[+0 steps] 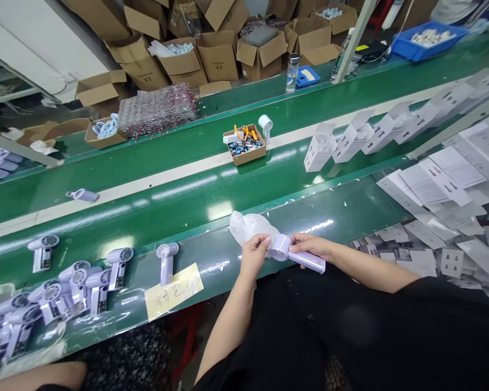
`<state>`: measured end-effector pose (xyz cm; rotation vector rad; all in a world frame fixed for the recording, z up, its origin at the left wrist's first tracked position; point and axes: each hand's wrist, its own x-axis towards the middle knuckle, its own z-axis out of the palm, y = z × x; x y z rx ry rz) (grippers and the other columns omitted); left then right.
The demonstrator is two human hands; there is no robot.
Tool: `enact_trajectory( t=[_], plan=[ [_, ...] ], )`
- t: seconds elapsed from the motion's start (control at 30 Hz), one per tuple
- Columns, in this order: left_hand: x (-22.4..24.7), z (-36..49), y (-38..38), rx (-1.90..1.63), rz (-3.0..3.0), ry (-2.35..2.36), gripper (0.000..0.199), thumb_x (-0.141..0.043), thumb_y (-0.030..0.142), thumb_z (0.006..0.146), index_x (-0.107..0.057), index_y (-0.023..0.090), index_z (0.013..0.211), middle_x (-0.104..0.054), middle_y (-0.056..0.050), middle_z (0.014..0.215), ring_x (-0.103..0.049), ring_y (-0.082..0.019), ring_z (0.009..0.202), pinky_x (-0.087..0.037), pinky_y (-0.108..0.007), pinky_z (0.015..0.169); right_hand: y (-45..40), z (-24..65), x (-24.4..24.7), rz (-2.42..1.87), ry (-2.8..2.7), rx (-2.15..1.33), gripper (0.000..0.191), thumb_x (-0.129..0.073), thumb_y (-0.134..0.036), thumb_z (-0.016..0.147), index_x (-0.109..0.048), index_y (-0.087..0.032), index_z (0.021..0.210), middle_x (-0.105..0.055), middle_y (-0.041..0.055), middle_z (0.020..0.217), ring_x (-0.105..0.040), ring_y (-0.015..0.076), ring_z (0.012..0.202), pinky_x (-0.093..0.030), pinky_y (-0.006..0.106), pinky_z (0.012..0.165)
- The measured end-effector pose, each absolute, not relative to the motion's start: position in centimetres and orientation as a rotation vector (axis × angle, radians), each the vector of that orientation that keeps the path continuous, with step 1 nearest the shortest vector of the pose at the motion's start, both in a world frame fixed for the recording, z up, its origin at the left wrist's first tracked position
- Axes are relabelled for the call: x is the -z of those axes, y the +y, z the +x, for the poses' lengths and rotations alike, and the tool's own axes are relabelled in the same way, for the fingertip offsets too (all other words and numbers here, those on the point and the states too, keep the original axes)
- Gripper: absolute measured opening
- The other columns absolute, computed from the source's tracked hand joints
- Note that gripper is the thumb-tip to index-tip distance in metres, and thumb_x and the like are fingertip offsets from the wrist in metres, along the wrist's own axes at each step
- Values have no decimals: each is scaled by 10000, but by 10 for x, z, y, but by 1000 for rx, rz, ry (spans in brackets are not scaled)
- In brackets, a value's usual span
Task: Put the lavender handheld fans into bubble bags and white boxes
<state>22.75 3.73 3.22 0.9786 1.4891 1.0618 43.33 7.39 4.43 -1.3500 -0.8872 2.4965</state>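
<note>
A lilac handheld fan lies across both my hands near the bench edge, its round head to the left and its handle to the right. My right hand is wrapped round the fan just below the head. My left hand pinches a clear plastic bag beside the fan head; the bag spreads away from me over the bench. Another lilac fan rests to the left on a yellow paper with handwriting.
Several lilac fans cluster at the left. A small carton of tools stands on the green conveyor. Open white boxes line the right, with printed sheets nearer. Part of a person's arm shows lower left.
</note>
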Motion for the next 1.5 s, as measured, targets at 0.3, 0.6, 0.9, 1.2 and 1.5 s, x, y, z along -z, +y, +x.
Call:
enact_trajectory(
  t=[0.3, 0.6, 0.9, 1.2, 1.5],
  plan=[
    [-44, 267, 48, -1048, 1645, 1311, 213, -511, 315, 853, -687, 209, 909, -595, -32, 731, -532, -140, 686, -423, -260, 656, 84, 477, -48, -1086, -801, -2400, 763, -703, -192, 701, -294, -337, 1329, -569, 11, 1047, -628, 119, 665, -592, 293, 532],
    [-51, 299, 103, -836, 972, 1062, 322, -698, 428, 678, -687, 129, 794, -569, 13, 577, -432, -78, 503, -325, -207, 506, 100, 511, -54, -540, -697, -2596, 687, -729, -233, 663, -374, -221, 1251, -632, 41, 925, -661, 175, 668, -574, 275, 471],
    [-48, 321, 97, -1149, 1327, 1427, 236, -566, 384, 815, -653, 165, 813, -619, -20, 725, -555, -135, 694, -427, -250, 652, 100, 521, -51, -1207, -691, -2256, 324, -711, -316, 693, -560, -136, 916, -654, 63, 766, -642, 178, 644, -558, 277, 467],
    [-47, 345, 101, -996, 2604, 1012, 156, -479, 159, 847, -634, 162, 863, -540, -39, 614, -525, -170, 646, -404, -297, 638, 97, 518, -68, -1259, -582, -1894, 358, -671, -220, 678, -551, -202, 1015, -649, 2, 795, -608, 136, 566, -522, 257, 469],
    [-55, 387, 94, -678, 1848, 1168, 160, -513, 272, 845, -642, 183, 816, -637, -39, 737, -576, -154, 695, -429, -278, 677, 78, 530, -43, -1657, -296, -1764, 133, -527, -188, 794, -454, -179, 682, -482, -45, 489, -491, 96, 424, -402, 196, 407]
  ],
)
